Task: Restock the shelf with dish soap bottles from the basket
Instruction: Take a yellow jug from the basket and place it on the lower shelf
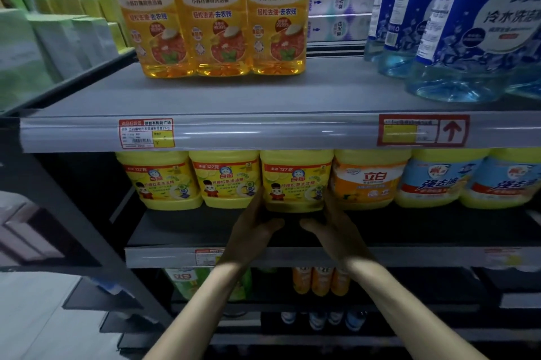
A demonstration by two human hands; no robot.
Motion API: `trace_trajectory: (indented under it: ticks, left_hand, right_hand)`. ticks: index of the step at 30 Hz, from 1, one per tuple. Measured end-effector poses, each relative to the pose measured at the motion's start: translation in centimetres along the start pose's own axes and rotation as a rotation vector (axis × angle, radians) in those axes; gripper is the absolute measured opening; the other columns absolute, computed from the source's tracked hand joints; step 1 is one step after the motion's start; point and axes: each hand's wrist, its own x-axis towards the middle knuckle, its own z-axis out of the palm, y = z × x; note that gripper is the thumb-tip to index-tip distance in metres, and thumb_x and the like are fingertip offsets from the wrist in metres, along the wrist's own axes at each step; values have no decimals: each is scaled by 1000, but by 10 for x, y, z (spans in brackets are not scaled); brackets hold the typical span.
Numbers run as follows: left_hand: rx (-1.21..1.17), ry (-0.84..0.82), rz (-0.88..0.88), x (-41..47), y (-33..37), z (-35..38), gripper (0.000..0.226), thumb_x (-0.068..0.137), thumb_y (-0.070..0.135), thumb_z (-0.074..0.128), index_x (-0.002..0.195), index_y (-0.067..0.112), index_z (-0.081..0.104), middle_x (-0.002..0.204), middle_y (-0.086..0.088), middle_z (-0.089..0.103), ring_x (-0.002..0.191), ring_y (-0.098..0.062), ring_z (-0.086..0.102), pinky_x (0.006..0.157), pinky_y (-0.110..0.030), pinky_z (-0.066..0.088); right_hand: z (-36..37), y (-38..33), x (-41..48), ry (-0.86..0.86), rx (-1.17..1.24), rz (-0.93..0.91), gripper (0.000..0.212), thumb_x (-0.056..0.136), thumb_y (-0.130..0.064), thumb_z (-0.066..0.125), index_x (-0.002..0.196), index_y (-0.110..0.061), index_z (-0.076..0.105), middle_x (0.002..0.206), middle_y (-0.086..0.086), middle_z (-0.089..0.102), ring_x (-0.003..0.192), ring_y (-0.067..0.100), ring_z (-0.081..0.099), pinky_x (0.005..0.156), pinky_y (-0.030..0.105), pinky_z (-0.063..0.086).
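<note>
On the middle shelf [175,230] a yellow dish soap bottle [295,181] with a red-and-yellow label stands third in a row of like bottles [164,181]. My left hand [251,230] holds its left side, with the fingers reaching up between it and the neighbouring bottle. My right hand [336,230] holds its right side, next to an orange-labelled bottle [369,181]. Both thumbs point inward at the bottle's base. The basket is not in view.
The upper shelf [234,102] carries three tall amber soap bottles [216,14] and large blue bottles [456,31] at the right. Blue-labelled yellow jugs [445,181] fill the middle shelf's right end. Bare shelf lies in front of the row. Smaller bottles [319,280] stand on the shelf below.
</note>
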Motion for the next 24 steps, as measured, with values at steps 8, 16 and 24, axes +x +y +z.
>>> trace_trajectory:
  ticks: [8, 16, 24]
  left_hand:
    - [46, -18, -4, 7, 9, 4, 77, 96, 11, 72, 161, 40, 41, 144, 16, 65, 134, -10, 60, 116, -50, 48]
    - [144, -7, -9, 11, 5, 0, 80, 96, 16, 73, 163, 41, 37, 146, 16, 63, 136, -10, 58, 115, -46, 48]
    - [406, -114, 26, -6, 3, -1, 74, 104, 26, 67, 167, 28, 28, 147, 8, 55, 134, -12, 53, 102, -22, 41]
  right_hand:
    - [1, 4, 11, -12, 74, -6, 91, 96, -24, 74, 166, -44, 21, 148, -11, 58, 132, 15, 58, 114, 49, 47]
    - [-4, 6, 11, -52, 21, -5, 96, 95, -31, 74, 167, -48, 12, 152, -21, 45, 130, 7, 49, 105, 32, 41]
    - [-10, 1, -12, -94, -300, 45, 73, 102, -32, 68, 165, -27, 33, 155, 5, 54, 132, 18, 56, 104, 30, 48]
